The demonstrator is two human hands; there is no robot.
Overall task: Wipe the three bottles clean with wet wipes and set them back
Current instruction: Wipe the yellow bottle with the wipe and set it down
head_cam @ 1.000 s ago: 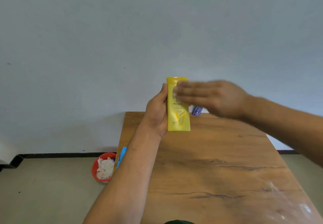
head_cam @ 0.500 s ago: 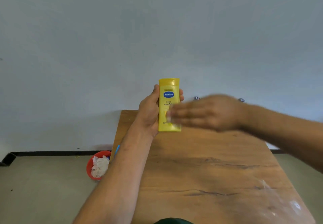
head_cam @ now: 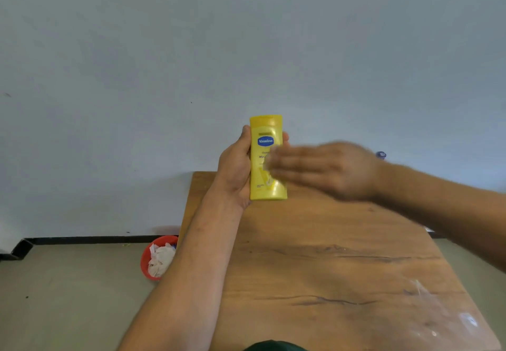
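My left hand (head_cam: 235,169) holds a yellow lotion bottle (head_cam: 267,131) upright above the far end of the wooden table (head_cam: 328,254), with the blue logo facing me. My right hand (head_cam: 325,171) lies flat across the bottle's lower front, blurred by motion, pressing a pale wet wipe (head_cam: 269,163) whose edge peeks out at the fingertips. A blue bottle cap (head_cam: 380,155) shows just behind my right wrist; the rest of that bottle is hidden.
A red bin (head_cam: 149,261) with crumpled white wipes stands on the floor left of the table. A clear plastic wrapper (head_cam: 449,315) lies at the table's near right corner. The wall rises directly behind the table.
My right hand slid down from the bottle's top to its lower front, uncovering the blue logo, then came up slightly. The bottle stays in my left hand.
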